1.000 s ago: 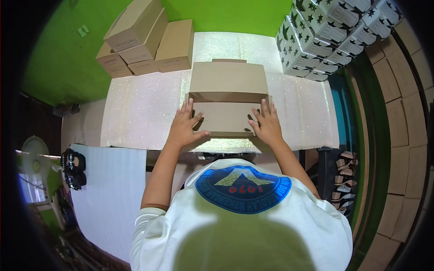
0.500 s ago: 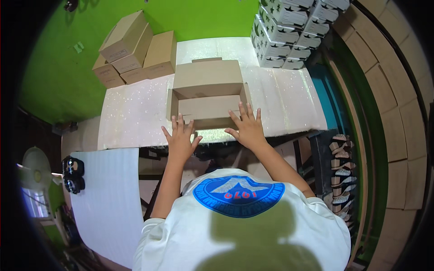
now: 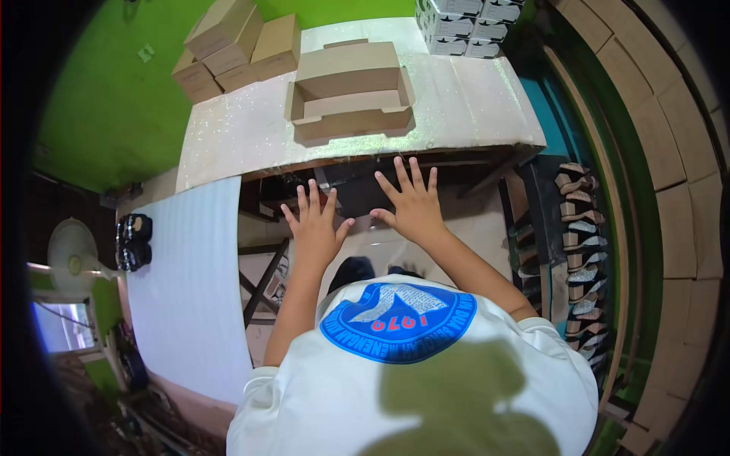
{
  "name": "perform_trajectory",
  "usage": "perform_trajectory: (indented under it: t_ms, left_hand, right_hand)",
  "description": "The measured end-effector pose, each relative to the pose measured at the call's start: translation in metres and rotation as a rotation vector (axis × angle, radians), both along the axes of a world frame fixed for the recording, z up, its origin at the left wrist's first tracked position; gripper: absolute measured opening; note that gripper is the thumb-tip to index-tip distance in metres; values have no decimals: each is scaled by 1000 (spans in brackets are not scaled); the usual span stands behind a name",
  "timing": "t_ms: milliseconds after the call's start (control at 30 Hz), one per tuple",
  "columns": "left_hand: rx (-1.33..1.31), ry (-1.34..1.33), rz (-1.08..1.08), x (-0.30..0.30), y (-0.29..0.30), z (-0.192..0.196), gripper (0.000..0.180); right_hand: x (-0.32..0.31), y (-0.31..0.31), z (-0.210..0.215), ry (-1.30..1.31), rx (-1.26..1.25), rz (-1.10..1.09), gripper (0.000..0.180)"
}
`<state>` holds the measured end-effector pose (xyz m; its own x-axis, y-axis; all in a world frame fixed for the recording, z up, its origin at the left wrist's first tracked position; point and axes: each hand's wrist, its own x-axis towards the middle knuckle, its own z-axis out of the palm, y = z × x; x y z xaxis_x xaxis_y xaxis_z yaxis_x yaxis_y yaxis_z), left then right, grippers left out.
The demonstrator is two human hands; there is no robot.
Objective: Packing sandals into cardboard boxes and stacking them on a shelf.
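An open brown cardboard box [image 3: 353, 121] sits on the glittery white-covered table [image 3: 471, 99], its lid folded back on the far side. My left hand [image 3: 315, 228] hovers just short of the table's near edge, fingers spread, holding nothing. Level with it, my right hand [image 3: 414, 205] is likewise spread and bare, a little closer to the edge. Neither hand touches the box. The inside of the box shows only plain cardboard.
Closed brown boxes [image 3: 228, 45] are stacked at the back left, white star-patterned boxes [image 3: 464, 26] at the back right. A white-covered side table [image 3: 186, 281] holds black shoes [image 3: 134, 242]. Wedge-heeled shoes [image 3: 582, 251] line a rack at right. A fan [image 3: 74, 258] stands far left.
Both hands have drawn back from the box to this side of the table edge. The view has shifted, so the table and box appear higher. The box's near wall now stands uncovered.
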<state>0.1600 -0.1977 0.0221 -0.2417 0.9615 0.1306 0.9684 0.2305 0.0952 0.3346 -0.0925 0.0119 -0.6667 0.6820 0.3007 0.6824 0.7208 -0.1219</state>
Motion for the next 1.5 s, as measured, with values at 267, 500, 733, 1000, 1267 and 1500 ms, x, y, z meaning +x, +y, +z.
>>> perform_trajectory:
  t_ms: [267,500,733,1000,1267,1500]
  left_hand:
    - [70,1,-18,-27,-78,2,64]
    - [44,-12,-12,-69,-166,-4,67]
    - [37,-7,-18,-84,-247,-21,67]
    - [94,-49,-49,-73,-311,-15,66]
    - [-11,-61,-57,-60,-389,-22,67]
    - [-65,-129,-27,-84,-447,-25,66]
  right_hand:
    - [-25,-76,1,-3,7,-2,68]
    - [-61,-170,-8,-21,-23,-91,68]
    - [-73,-258,-13,-72,-61,-117,67]
    - [-63,-338,-19,-104,-86,-105,66]
    - [-42,-421,-15,-157,-198,-183,65]
    - [-62,-464,-18,-208,-263,-191,65]
